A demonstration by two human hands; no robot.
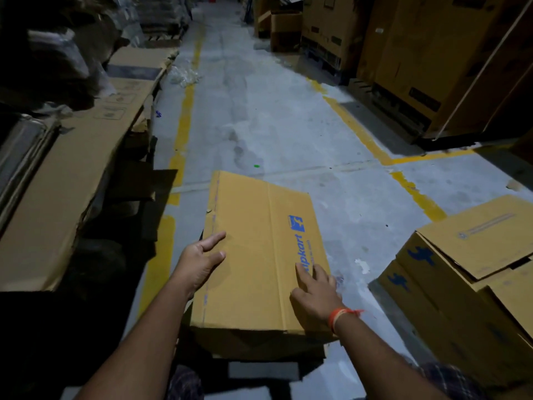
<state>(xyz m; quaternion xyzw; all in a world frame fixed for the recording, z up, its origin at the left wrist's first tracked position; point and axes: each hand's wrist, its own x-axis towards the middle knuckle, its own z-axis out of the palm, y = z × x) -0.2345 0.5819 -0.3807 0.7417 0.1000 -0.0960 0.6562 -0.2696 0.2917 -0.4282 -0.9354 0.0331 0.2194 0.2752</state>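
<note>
Flattened carton point(259, 255) lies atop low cardboard stack point(259, 346) on aisle floor point(288, 125). Left hand point(199, 264) at left edge, right hand point(315, 293) on printed side; both grips open, fingers straight, likely squaring it on pile.

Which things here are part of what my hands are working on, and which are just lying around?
In hand: flat brown cardboard box with blue print; left hand and right hand on it.
Lying about: stacked brown cartons at right; long flat cardboard sheets at left; crumpled clear plastic wrap on floor.
</note>
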